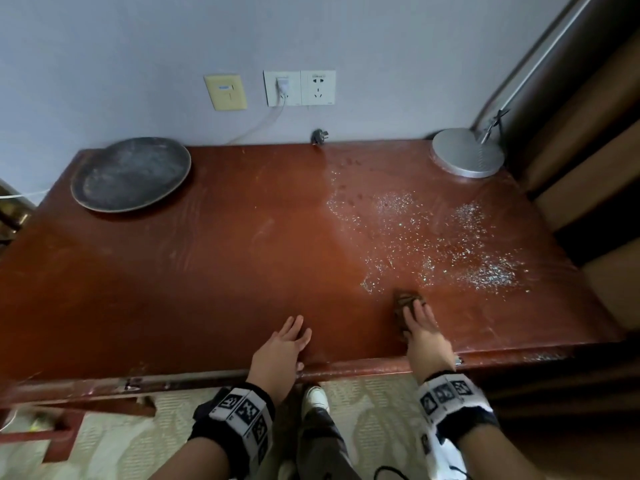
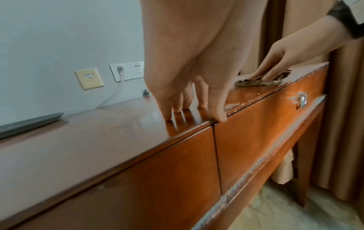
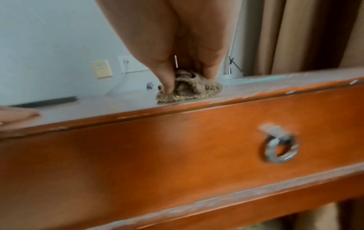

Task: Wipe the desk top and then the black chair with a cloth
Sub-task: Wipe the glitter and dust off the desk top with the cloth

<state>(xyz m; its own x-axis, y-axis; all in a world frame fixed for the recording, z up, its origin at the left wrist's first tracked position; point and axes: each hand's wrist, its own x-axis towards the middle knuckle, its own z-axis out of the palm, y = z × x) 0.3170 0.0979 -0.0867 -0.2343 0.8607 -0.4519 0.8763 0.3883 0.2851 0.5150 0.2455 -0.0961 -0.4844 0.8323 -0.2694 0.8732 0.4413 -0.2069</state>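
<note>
The right hand (image 1: 420,327) pressed a crumpled brown cloth (image 1: 408,303) flat on the surface (image 1: 207,271), its grip laid over the cloth with thumb and fingers pushing down on it, near the front edge. The wrist view was blurred, so how far the fingers curled into the cloth could not be told. Just beyond the cloth, pale crumbs (image 1: 450,244) lay scattered toward the lamp base (image 1: 467,154) at the far right corner. The left hand (image 1: 280,348) rested beside the cloth, apart from it, fingers straight and close together, tips on the surface, thumb over the front edge. A round dark tray (image 1: 131,174) sat far from the cloth at the back left corner, holding only a dusty film. Below the cloth, the drawer (image 3: 177,147) front carried a ring pull (image 3: 280,150).
</note>
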